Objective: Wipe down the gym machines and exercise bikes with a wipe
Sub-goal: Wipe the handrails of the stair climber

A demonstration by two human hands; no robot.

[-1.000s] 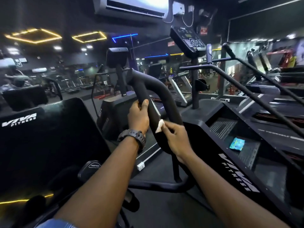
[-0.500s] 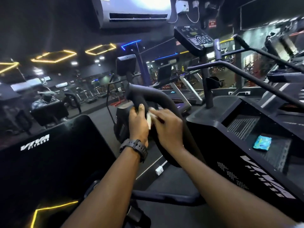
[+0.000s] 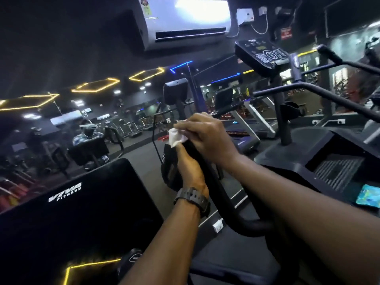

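A thick black curved handlebar (image 3: 218, 194) of an exercise machine rises in front of me. My left hand (image 3: 190, 167), with a black watch on the wrist, grips the bar just below its top. My right hand (image 3: 205, 134) lies over the top of the bar and presses a white wipe (image 3: 176, 136) against it; the wipe sticks out to the left under my fingers. The top end of the bar is hidden by both hands.
A black stair machine (image 3: 320, 161) with a console (image 3: 263, 54) and sloping rails stands at right; a blue-green packet (image 3: 369, 196) lies on its step. A black panel marked VIVA FITNESS (image 3: 65, 194) is at left. A mirror wall shows treadmills and a seated person (image 3: 87, 132).
My right hand has slid up the handlebar with the wipe, from mid-bar to its top. My left hand has moved up the bar too. The camera has tilted upward.
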